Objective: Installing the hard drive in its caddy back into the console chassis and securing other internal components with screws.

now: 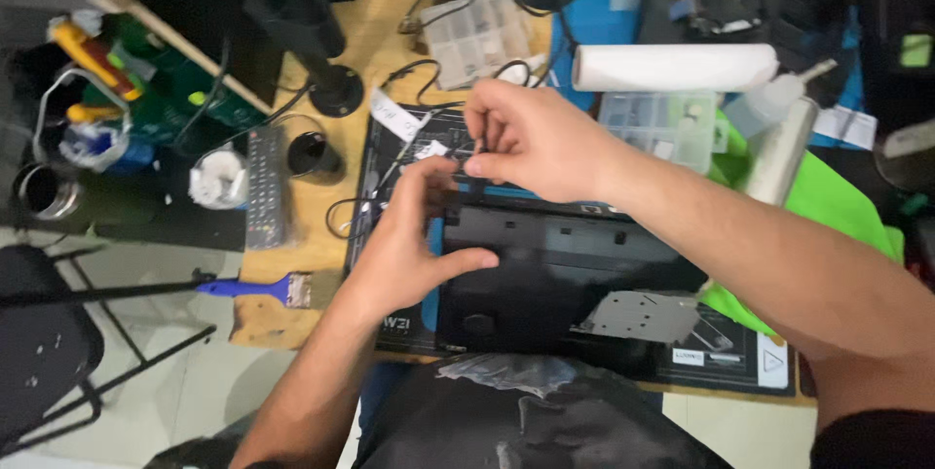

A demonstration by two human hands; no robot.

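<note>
Right hand (531,143) fingers pinched on a thin wire (458,152) at 12 o'clock of the black panel (565,274); left hand (414,245) fingers spread, bracing panel's 9 o'clock edge. Risk: tugging snaps the wire.

White label (396,118) on mat; white sticker (430,150) beside.

laptop base (555,264): black | brush handle (243,288): blue | cloth (828,198): bright green | paper roll (672,67): white
</note>
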